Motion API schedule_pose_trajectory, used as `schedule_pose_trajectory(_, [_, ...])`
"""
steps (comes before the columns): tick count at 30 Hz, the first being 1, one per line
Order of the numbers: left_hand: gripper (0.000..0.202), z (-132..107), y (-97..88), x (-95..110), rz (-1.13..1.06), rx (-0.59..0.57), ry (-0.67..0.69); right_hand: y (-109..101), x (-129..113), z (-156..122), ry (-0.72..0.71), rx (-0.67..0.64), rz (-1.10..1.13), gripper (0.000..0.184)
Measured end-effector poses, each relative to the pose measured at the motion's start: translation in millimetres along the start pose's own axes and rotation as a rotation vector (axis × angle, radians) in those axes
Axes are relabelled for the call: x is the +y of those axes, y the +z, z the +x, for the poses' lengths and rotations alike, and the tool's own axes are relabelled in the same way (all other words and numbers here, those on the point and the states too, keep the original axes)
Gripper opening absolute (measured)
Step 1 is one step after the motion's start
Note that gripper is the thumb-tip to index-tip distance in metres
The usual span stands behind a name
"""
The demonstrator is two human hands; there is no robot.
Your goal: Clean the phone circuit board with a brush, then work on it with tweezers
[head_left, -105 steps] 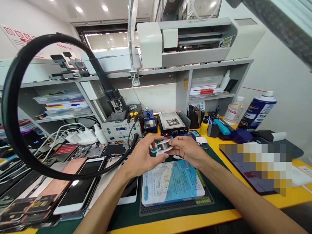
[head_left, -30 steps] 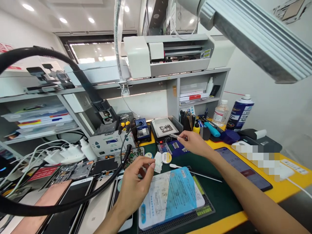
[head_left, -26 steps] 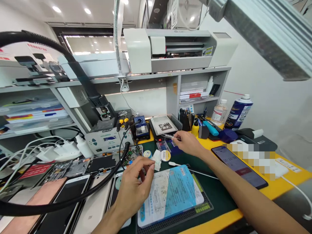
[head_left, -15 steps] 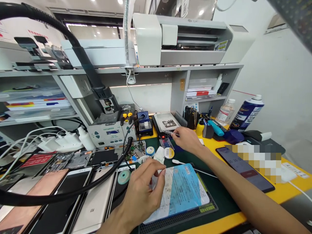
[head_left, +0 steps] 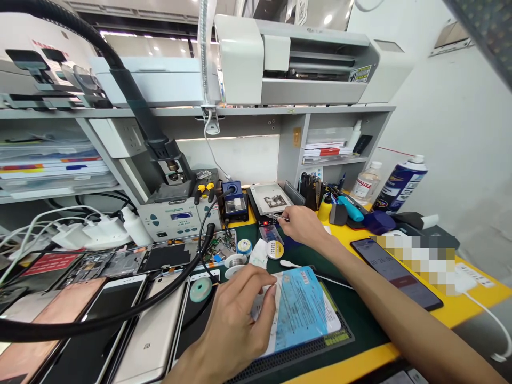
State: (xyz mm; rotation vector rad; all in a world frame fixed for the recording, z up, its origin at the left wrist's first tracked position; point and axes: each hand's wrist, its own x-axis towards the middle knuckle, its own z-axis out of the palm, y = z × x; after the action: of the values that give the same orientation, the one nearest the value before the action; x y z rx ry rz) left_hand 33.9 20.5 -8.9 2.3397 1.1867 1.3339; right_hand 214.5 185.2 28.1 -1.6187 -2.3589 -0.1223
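My right hand (head_left: 302, 225) is closed around metal tweezers (head_left: 274, 216), whose tips reach the front edge of a flat heating plate (head_left: 259, 195) with a red light on its base. A small dark circuit board frame (head_left: 276, 200) lies on that plate, just beyond the tweezers. My left hand (head_left: 242, 314) hovers over a blue and white printed packet (head_left: 308, 304), thumb and index finger drawn together in a pinch. Whatever may be between those fingers is too small or hidden to make out. Under the packet lies a dark mat (head_left: 344, 333).
Several phones, among them a gold one (head_left: 150, 330), line the left side. A thick black hose (head_left: 160, 314) arcs across them. Solder spools (head_left: 236, 261) and a white swab (head_left: 288, 264) lie mid-bench. At right are a phone showing a timer (head_left: 394, 272) and a spray can (head_left: 400, 184).
The whole view has shifted slightly. My right hand stays by the plate with the tweezers, and my left hand keeps its pinch over the packet, a little farther right on it.
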Motion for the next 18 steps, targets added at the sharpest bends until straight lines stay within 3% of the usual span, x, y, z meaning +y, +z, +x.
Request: schedule_pose_trajectory(18, [0.023,-2.3,1.3,6.5,0.055,0.023,0.051,-2.6,-12.0,-5.5,-0.031,0.013,-0.098,0.03])
